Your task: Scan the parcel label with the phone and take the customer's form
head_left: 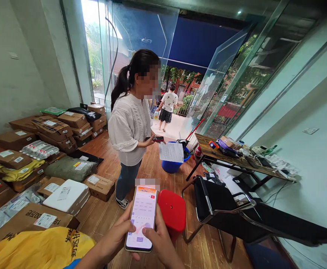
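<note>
A lit smartphone [142, 213] is held upright between both hands, low in the middle of the head view. My left hand [121, 229] grips its left edge, the thumb over the lower left of the screen. Around the right edge wraps my right hand [162, 233], its thumb also over the lower screen. Small text and a keyboard-like area show on the display, too fine to read. Just beyond the phone, to its right, stands a red plastic stool [173, 209].
A person [131, 112] in a white blouse stands ahead, holding a phone and a paper sheet [171, 152]. Parcels [68, 196] cover the floor at left. A blue bucket [170, 167], a cluttered wooden table [225, 157] and a black chair [216, 200] stand right. Another person [169, 104] is outside.
</note>
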A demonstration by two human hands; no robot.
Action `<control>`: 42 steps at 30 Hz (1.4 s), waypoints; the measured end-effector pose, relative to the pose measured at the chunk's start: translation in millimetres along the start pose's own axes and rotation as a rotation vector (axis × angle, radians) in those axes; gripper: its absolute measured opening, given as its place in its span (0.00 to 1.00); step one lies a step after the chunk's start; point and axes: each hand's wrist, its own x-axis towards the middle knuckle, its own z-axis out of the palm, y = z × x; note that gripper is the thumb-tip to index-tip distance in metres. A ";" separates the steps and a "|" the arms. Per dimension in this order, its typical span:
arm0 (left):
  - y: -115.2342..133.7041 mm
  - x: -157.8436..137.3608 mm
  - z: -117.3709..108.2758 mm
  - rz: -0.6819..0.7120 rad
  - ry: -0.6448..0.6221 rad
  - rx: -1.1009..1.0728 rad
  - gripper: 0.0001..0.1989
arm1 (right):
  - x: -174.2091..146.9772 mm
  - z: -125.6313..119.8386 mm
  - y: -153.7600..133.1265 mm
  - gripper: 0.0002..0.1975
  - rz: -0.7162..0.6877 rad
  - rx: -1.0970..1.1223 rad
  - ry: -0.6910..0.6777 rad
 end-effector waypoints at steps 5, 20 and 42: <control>-0.8 3.1 -0.3 0.013 -0.026 -0.056 0.47 | -1.7 3.7 -3.6 0.35 0.031 0.014 0.068; -10.8 -7.1 -4.4 0.021 -0.056 0.006 0.41 | 12.5 -0.2 2.0 0.30 -0.054 -0.184 0.367; -13.5 -11.8 -2.5 0.053 -0.117 -0.147 0.40 | -12.4 -13.2 18.7 0.31 -0.667 -0.752 0.326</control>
